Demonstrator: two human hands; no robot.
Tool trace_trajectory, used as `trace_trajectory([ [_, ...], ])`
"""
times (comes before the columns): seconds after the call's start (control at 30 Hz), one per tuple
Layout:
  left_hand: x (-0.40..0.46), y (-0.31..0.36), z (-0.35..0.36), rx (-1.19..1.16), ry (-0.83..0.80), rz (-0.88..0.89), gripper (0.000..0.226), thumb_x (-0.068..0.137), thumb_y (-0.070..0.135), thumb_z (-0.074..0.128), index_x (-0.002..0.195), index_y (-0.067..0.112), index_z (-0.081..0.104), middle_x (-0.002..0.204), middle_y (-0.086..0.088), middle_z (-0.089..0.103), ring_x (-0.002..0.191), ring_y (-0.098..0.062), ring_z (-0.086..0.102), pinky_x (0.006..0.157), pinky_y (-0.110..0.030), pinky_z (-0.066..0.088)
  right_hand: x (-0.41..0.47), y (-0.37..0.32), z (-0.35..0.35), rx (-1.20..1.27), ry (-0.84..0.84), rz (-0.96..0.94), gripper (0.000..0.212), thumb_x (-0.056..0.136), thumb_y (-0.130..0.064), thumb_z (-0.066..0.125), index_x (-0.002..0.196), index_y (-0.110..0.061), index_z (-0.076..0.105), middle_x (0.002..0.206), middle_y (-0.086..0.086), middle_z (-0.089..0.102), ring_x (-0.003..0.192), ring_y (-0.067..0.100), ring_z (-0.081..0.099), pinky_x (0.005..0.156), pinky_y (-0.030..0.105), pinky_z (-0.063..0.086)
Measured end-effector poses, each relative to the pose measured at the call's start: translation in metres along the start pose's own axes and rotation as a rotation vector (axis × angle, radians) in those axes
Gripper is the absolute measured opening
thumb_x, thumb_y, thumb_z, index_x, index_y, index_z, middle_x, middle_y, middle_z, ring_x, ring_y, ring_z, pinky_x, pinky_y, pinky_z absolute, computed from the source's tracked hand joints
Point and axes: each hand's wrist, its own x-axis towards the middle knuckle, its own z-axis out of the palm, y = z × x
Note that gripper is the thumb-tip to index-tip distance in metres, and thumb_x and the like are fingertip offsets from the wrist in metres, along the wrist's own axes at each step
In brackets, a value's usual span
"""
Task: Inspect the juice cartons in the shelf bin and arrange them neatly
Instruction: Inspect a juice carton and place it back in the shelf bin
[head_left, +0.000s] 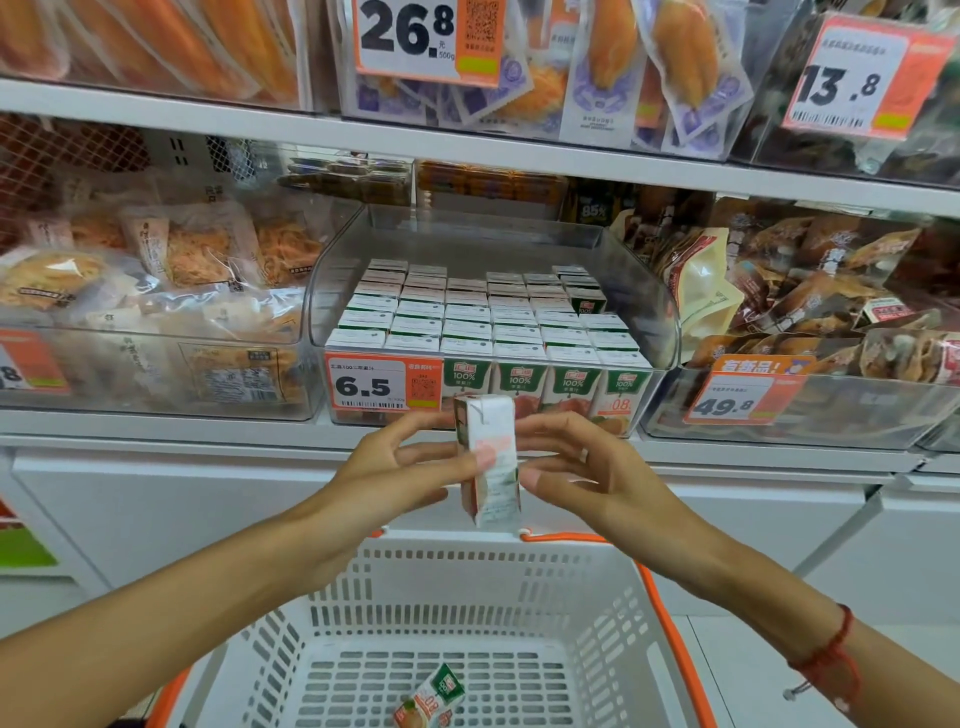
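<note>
So both hands are on one juice carton (488, 460), held upright in front of the shelf edge, just below the clear bin (644, 312) at 12 o'clock. Left hand (395, 467) pinches it from the 9 o'clock side, right hand (582, 467) from 3 o'clock, fingertips on the side panels. Looks like the inspecting bit to me.

Tip for doing it well: roll it slowly between the fingertips so every face gets a look, check corners and the top fold for dents or leaks, and don't squeeze, these little packs crush easily. The rows in the bin sit tight with the green labels facing out, and there's a low spot around 1 o'clock at the back right, so that's probably where it slots in, label forward.

One more carton (431, 701) lies tilted in the white basket (597, 597) at 6 o'clock.
</note>
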Motion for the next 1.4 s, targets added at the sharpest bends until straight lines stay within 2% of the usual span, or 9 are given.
trace_trajectory([
  [0.2,-0.001,0.003,-0.002,-0.097,-0.073,-0.15,0.063,0.062,0.058,0.074,0.116,0.027,0.069,0.105,0.007,0.075,0.098,-0.009,0.072,0.09,-0.028,0.053,0.001,-0.002,0.0,-0.024,0.015,-0.024,0.05,0.077,-0.033,0.069,0.126,-0.025,0.062,0.114,-0.006,0.07,0.105,0.004,0.066,0.092,0.019,0.051],
  [0.47,0.0,0.001,-0.003,-0.152,-0.057,-0.223,0.071,0.054,0.053,0.078,0.117,0.023,0.067,0.105,0.003,0.076,0.096,-0.013,0.072,0.091,-0.029,0.054,0.002,-0.002,0.0,0.005,-0.013,0.095,0.039,0.087,-0.024,0.068,0.125,-0.031,0.062,0.113,-0.003,0.072,0.102,0.008,0.068,0.089,0.025,0.055],
  [0.7,-0.001,0.003,0.005,-0.112,-0.045,-0.1,0.063,0.063,0.051,0.073,0.121,0.029,0.061,0.105,0.009,0.075,0.1,-0.004,0.069,0.097,-0.025,0.046,0.003,-0.006,0.005,0.005,-0.064,0.269,0.044,0.085,-0.03,0.071,0.128,-0.026,0.059,0.118,-0.008,0.069,0.108,0.009,0.066,0.104,0.041,0.048],
  [0.83,-0.002,0.002,0.008,-0.041,-0.044,-0.038,0.057,0.072,0.055,0.066,0.125,0.037,0.058,0.108,0.017,0.073,0.109,0.002,0.063,0.102,-0.027,0.044,0.004,-0.005,0.009,0.049,0.064,0.249,0.041,0.074,-0.029,0.081,0.112,-0.027,0.066,0.101,0.0,0.075,0.094,0.013,0.071,0.095,0.045,0.053],
  [0.9,-0.002,0.0,0.009,-0.078,0.037,-0.052,0.049,0.078,0.046,0.069,0.125,0.033,0.062,0.105,0.012,0.075,0.102,-0.001,0.068,0.091,-0.024,0.052,0.006,-0.002,0.013,-0.088,0.226,0.178,0.045,0.067,-0.032,0.086,0.107,-0.027,0.067,0.09,-0.003,0.073,0.076,0.004,0.067,0.077,0.032,0.059],
  [0.97,-0.002,-0.002,0.011,-0.143,0.101,-0.094,0.043,0.079,0.038,0.073,0.12,0.024,0.066,0.101,0.006,0.076,0.094,-0.006,0.072,0.078,-0.021,0.059,0.007,0.001,0.019,-0.33,0.357,0.061,0.05,0.064,-0.036,0.087,0.107,-0.028,0.066,0.086,-0.011,0.069,0.071,-0.003,0.061,0.063,0.017,0.052],
  [1.1,-0.002,-0.005,0.016,-0.21,0.145,-0.153,0.03,0.081,0.03,0.075,0.109,0.021,0.07,0.094,0.002,0.077,0.087,-0.009,0.074,0.072,-0.02,0.059,0.007,0.007,0.027,-0.622,0.347,-0.093,0.06,0.064,-0.047,0.084,0.116,-0.033,0.058,0.101,-0.012,0.063,0.086,0.002,0.058,0.072,0.021,0.05],
  [1.27,0.002,-0.003,-0.003,-0.217,-0.018,-0.221,0.036,0.081,0.035,0.07,0.113,0.02,0.071,0.104,0.003,0.076,0.096,-0.009,0.072,0.079,-0.022,0.057,0.011,-0.002,0.0,-0.188,0.087,0.034,0.03,0.078,-0.038,0.075,0.107,-0.031,0.07,0.095,-0.007,0.072,0.08,-0.001,0.064,0.072,0.017,0.052],
  [1.4,0.008,0.002,-0.003,-0.291,-0.094,-0.289,0.048,0.07,0.039,0.072,0.111,0.014,0.071,0.104,-0.004,0.076,0.093,-0.012,0.073,0.068,-0.022,0.06,0.009,-0.005,-0.017,0.0,-0.003,0.074,0.036,0.074,-0.036,0.072,0.108,-0.025,0.073,0.104,-0.008,0.075,0.096,0.01,0.07,0.084,0.023,0.057],
])
